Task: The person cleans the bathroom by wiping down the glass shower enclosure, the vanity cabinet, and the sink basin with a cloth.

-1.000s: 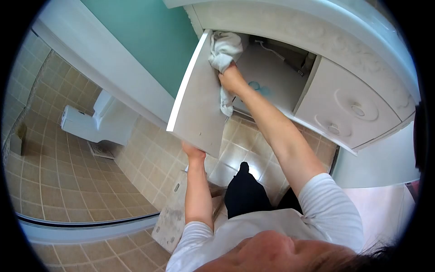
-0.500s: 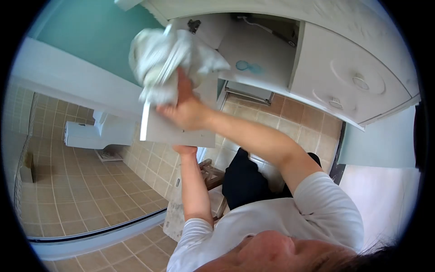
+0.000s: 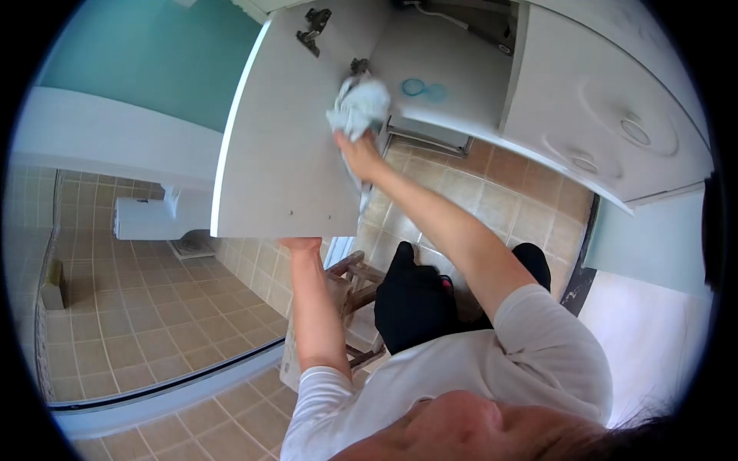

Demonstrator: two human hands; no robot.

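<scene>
A white cloth [image 3: 361, 106] is bunched in my right hand [image 3: 358, 154], whose fingers are closed on it. The cloth lies against the hinge-side edge of an open white cabinet door [image 3: 277, 146], just below a metal hinge [image 3: 359, 67]. My left hand [image 3: 301, 243] is at the door's near edge, with its fingers hidden behind the panel. Another hinge [image 3: 313, 32] is fixed higher on the door's inner face.
Inside the open cabinet [image 3: 453, 69] are a blue ring-shaped item [image 3: 413, 87] and a hose. Closed drawer fronts [image 3: 592, 115] with round handles stand to the right. A wooden stool [image 3: 357, 284] is beside my legs. A toilet [image 3: 150, 219] shows behind glass at left.
My right hand has moved the cloth from the middle of the door rightward to its hinge side. More of the door's inner face now shows. My left hand remains at the near edge.
</scene>
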